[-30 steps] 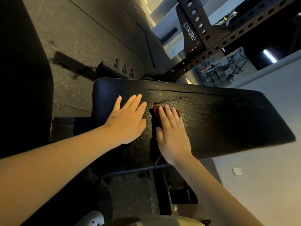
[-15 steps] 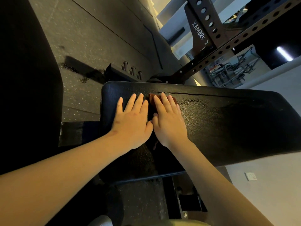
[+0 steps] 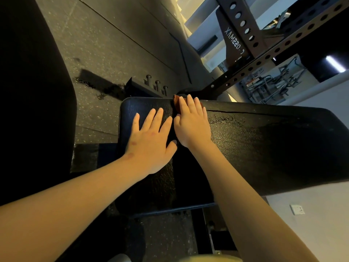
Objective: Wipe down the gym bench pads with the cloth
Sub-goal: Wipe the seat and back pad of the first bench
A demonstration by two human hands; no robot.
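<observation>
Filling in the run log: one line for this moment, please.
right hand flat on cloth at pad far edge | left hand flat on pad

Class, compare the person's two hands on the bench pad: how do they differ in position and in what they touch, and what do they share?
The right hand presses a reddish-brown cloth at the bench pad's far edge; the left hand lies on the pad itself, nearer the person. The left hand's fingers are spread; the right hand's lie closer together. Both are flat with straight fingers.
</observation>
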